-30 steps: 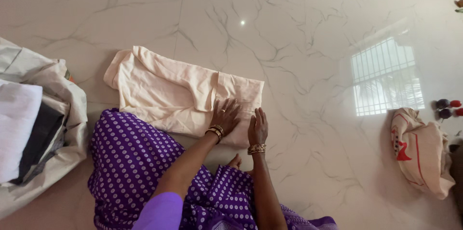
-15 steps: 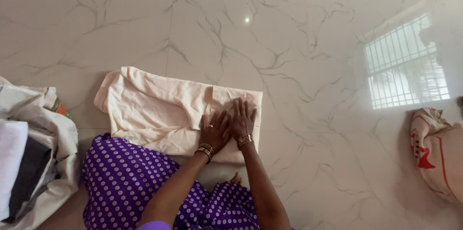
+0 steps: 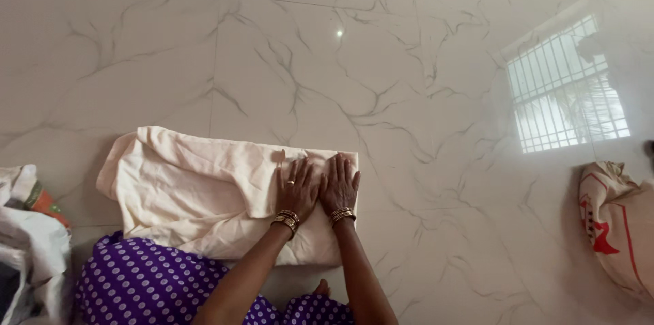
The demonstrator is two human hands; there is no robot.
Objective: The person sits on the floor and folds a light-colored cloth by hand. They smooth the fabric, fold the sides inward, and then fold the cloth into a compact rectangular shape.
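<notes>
Both hands lie flat, side by side, on the right end of a folded cream cloth spread on the white marble floor. The left hand and the right hand have their fingers stretched out and open, palms pressing down, gripping nothing. A purple dotted garment touches the cloth's near edge. A cream sack with red print sits well apart, by the floor's right edge.
</notes>
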